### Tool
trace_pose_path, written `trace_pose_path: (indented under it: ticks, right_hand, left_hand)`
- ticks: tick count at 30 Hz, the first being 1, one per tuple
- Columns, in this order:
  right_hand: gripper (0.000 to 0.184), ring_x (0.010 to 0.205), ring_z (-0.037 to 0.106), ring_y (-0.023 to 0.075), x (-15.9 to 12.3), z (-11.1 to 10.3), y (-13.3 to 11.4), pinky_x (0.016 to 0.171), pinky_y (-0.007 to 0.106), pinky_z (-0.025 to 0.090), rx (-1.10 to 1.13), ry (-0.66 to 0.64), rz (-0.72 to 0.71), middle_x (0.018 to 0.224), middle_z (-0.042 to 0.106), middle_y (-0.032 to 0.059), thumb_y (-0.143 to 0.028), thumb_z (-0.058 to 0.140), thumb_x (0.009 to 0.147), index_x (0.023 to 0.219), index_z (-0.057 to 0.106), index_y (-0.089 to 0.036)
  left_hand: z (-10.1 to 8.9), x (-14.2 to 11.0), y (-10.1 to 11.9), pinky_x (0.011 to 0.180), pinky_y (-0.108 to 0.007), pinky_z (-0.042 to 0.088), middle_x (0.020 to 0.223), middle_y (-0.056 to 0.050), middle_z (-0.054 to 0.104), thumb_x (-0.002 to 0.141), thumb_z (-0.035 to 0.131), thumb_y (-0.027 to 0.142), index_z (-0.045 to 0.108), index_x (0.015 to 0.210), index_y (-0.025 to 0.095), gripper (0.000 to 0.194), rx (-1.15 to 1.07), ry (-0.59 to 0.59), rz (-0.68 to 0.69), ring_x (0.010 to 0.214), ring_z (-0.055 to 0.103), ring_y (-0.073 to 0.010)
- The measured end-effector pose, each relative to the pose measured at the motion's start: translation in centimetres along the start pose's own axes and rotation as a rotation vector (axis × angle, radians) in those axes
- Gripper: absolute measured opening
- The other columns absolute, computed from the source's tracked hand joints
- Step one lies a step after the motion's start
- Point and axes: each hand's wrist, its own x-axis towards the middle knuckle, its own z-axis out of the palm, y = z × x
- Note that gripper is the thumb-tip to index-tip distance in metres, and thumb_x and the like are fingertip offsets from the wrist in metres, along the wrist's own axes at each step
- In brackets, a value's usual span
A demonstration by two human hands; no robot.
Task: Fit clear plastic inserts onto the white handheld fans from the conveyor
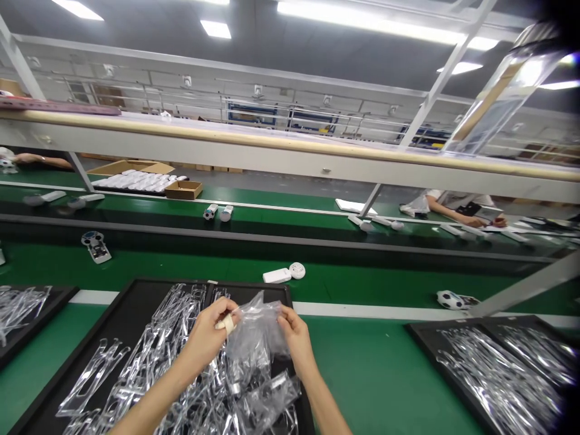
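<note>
With fingers [287, 315] narrowed, my left hand [212, 329] and right hand [296, 339] pinch the plastic bag [254, 338] at its ten and two o'clock, above the black tray [136, 302].

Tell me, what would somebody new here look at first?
Probably the crinkly clear plastic bag, held up by the left hand and the right hand. Below and left of it, shiny transparent plastic pieces lie heaped in a wide black tray. Farther right, a black-and-white football-patterned object sits on the green surface.
</note>
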Motion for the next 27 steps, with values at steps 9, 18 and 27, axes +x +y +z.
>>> trace_pose_path:
  ticks: [9, 18, 27]
  right_hand:
    - [0.016, 0.073, 0.057, 0.021, -0.7, 0.5, -2.2, 0.07, 0.031, 0.043, -0.087, -0.024, -0.061, 0.073, 0.064, 0.0045, -0.031, 0.054, 0.072, 0.071, 0.067, -0.02]
    - [0.009, 0.072, 0.053, 0.016, -2.2, 0.1, -9.5, 0.07, 0.027, 0.04, -0.119, -0.106, -0.168, 0.073, 0.058, -0.0003, -0.023, 0.051, 0.075, 0.074, 0.06, -0.022]
    - [0.009, 0.064, 0.05, 0.0117, -0.5, 0.4, -9.3, 0.058, 0.023, 0.039, -0.093, -0.267, -0.126, 0.075, 0.055, -0.0014, -0.018, 0.052, 0.071, 0.072, 0.061, -0.02]
  left_hand:
    - [-2.0, -0.1, 0.8, 0.065, -0.024, 0.039, 0.082, -0.002, 0.059, 0.08, 0.05, 0.032, 0.056, 0.073, 0.02, 0.015, -0.006, -0.042, -0.036, 0.074, 0.053, -0.0159]
    - [-4.9, -0.2, 0.5, 0.063, -0.024, 0.043, 0.073, -0.002, 0.058, 0.074, 0.059, 0.039, 0.057, 0.072, 0.018, 0.021, -0.094, 0.029, -0.091, 0.072, 0.055, -0.0166]
    - [-4.3, -2.9, 1.5, 0.076, -0.03, 0.045, 0.088, -0.004, 0.064, 0.078, 0.055, 0.042, 0.055, 0.121, 0.03, 0.044, -0.007, -0.299, -0.192, 0.08, 0.058, -0.0204]
